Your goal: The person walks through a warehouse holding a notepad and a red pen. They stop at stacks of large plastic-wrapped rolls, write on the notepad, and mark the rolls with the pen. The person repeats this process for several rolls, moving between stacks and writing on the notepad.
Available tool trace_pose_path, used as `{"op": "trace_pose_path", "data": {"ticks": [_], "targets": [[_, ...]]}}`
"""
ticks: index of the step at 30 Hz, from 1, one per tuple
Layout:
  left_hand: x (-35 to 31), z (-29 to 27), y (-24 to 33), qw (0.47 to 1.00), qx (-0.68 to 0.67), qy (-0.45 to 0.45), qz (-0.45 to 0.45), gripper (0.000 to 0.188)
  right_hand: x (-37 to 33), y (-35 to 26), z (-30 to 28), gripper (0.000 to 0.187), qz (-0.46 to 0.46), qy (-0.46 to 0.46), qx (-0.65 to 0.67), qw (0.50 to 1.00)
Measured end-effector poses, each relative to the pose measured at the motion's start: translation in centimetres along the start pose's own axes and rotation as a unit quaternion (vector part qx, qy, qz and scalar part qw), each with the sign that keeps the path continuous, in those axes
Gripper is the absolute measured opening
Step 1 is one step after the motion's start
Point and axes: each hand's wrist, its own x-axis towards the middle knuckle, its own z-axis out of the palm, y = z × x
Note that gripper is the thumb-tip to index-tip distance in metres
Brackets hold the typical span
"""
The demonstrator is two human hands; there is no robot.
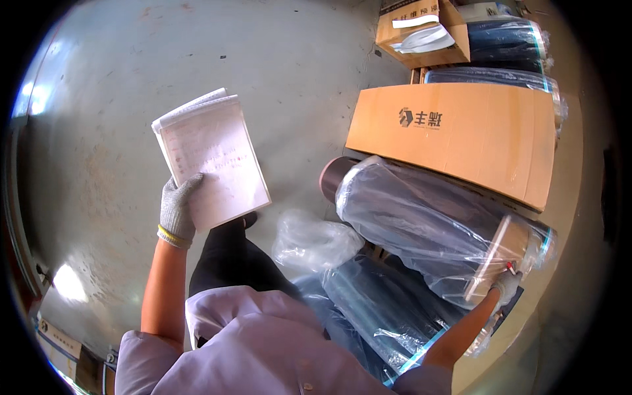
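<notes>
Left hand (176,209), in a grey knit glove, is holding a white notepad (212,158) up over the concrete floor (118,85); grip is pinching the pad's lower left corner, thumb lying on the written page. Right hand (505,284), also gloved, is resting against the end of a large dark roll (421,224) wrapped in clear plastic; whether its grip is spread or pressed together, I cannot tell. A long brown carton (461,138) is lying just behind the roll, more wrapped rolls (375,309) below it.

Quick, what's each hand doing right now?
Left hand: closed, holding a notebook.
Right hand: touching the end of a plastic-wrapped roll; grip cannot be told.
</notes>
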Motion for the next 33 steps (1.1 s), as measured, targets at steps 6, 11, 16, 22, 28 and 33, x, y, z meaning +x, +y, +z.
{"op": "trace_pose_path", "data": {"ticks": [6,11,16,22,28,33], "targets": [[0.5,-0.4,-0.5,1.0,-0.001,0.009,-0.004,0.038,15.1,4.9,12.9,0.044,0.013,-0.032,0.133,0.991],[1.4,-1.2,-1.3,0.999,0.025,0.048,0.0,0.038,14.7,1.1,12.2,0.05,-0.074,-0.035,0.387,0.919],[1.4,-0.7,-1.2,0.998,0.026,0.056,0.002,0.037,6.3,2.1,9.8,0.05,-0.105,0.087,0.089,0.987],[0.8,-0.9,-0.6,0.999,0.029,0.022,-0.001,0.04,7.2,6.1,8.5,0.051,-0.116,-0.059,0.11,0.985],[0.3,0.1,-0.5,1.0,0.018,0.017,0.0,0.039,-0.5,6.3,3.5,0.049,-0.109,0.031,0.107,0.988],[-0.7,0.7,-0.2,1.0,0.006,-0.008,0.001,0.039,2.5,3.2,2.1,0.048,-0.056,-0.006,0.109,0.992]]}}
